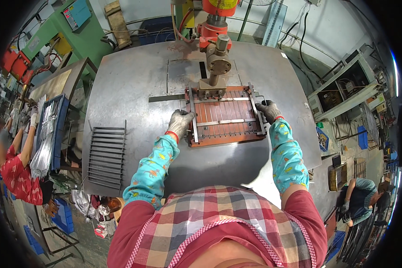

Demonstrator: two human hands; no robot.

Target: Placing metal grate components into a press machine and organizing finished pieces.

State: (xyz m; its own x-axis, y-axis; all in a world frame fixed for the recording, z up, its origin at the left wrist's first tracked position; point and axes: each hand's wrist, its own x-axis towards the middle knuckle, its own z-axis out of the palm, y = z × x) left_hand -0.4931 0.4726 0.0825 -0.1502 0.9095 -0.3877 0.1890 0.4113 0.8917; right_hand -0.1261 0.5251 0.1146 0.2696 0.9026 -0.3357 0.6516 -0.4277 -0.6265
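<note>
The jig (228, 112) lies just right of the left hand (180, 122), just left of the right hand (270, 112); both curl, whether pinching I cannot tell.

That apron (183, 203) is plaid in maroon, cream and navy, its trim (193, 239) red-and-white checked; turquoise sleeves (152, 167) carry orange and yellow prints. Grey gloves (180, 121), rust-red board (223, 112), grey desk (134, 98), green machine (47, 39).

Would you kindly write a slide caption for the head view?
Gloved left hand and gloved right hand flank a brown fixture on a metal table, a barred grid farther left.
</note>
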